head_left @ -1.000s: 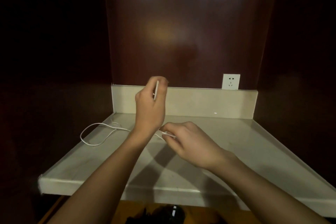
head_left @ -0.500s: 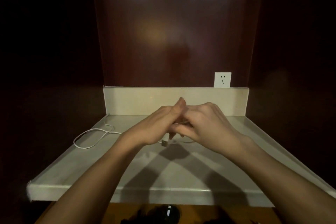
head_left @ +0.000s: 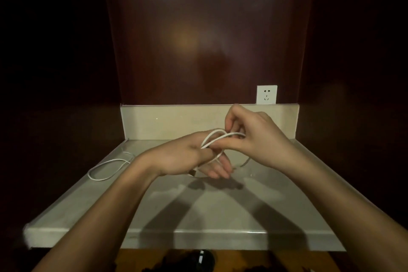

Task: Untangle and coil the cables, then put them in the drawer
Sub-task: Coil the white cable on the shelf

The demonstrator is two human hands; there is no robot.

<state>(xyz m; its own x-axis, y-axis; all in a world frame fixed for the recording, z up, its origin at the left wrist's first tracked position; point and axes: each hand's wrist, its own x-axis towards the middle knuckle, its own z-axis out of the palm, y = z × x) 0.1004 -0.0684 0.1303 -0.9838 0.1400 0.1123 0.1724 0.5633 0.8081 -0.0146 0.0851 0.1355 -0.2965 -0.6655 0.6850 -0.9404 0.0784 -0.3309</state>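
A thin white cable point(head_left: 217, 137) loops over my left hand point(head_left: 187, 157), which is held flat above the middle of the stone counter point(head_left: 220, 210) with its fingers pointing down and right. My right hand point(head_left: 254, 137) pinches the cable's loop just above the left hand's fingers. A plug end point(head_left: 192, 172) hangs below my left palm. The rest of the cable point(head_left: 106, 169) trails left and lies in a loose loop on the counter. No drawer is visible.
A white wall socket point(head_left: 266, 94) sits above the counter's low back wall. Dark wood panels close in the back and both sides. Below the counter's front edge lies something dark and glossy point(head_left: 202, 259) on a wooden surface.
My hands came together over the counter's middle, then my right hand rose to the right, drawing a loop of cable over my left hand. The camera view shifted slightly.
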